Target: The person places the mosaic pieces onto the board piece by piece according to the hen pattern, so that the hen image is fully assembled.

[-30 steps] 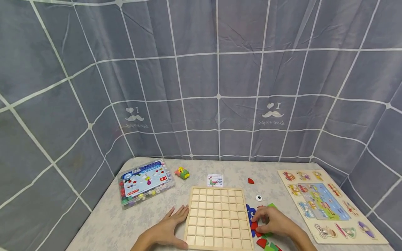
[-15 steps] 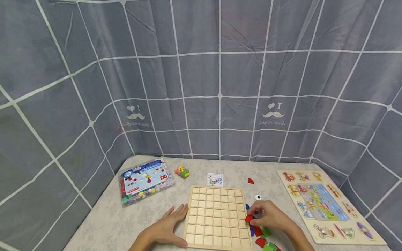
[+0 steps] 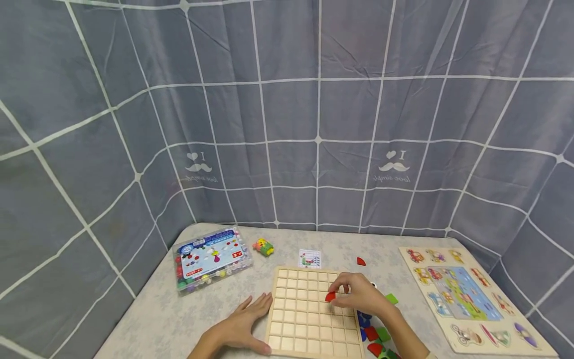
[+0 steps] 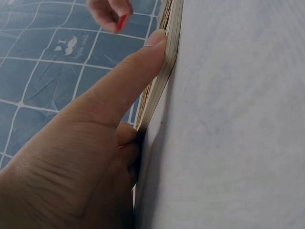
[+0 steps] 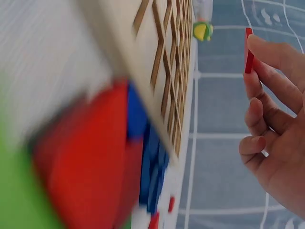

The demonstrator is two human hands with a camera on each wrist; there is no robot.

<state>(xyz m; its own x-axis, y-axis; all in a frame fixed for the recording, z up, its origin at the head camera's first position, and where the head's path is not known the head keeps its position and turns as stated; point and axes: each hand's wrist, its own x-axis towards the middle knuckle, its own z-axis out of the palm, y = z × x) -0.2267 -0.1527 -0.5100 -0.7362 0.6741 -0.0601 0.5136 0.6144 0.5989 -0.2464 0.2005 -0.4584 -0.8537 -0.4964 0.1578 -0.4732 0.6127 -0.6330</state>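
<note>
A wooden grid board (image 3: pixel 309 319) lies on the table in front of the person. The left hand (image 3: pixel 242 324) rests at its left edge, fingers spread, and in the left wrist view the thumb (image 4: pixel 138 67) touches the board's side. Above the right half of the board, the right hand (image 3: pixel 356 295) pinches a red quarter-circle piece (image 3: pixel 330 296) between thumb and fingers. The right wrist view shows that red piece (image 5: pixel 249 50) edge-on, held off the board. Loose red, green and blue pieces (image 3: pixel 371 333) lie along the board's right side, partly hidden by the right forearm.
A small pattern card (image 3: pixel 310 259) lies behind the board, with another red quarter-circle (image 3: pixel 360 261) to its right. At the left are a clear box of beads (image 3: pixel 213 259) and a small colorful toy (image 3: pixel 263 247). A wooden picture puzzle (image 3: pixel 475 299) lies at the right.
The right hand picked up a red quarter-circle from the loose pieces and carried it left over the board. The left hand stays at the board's edge. The head view shifted slightly.
</note>
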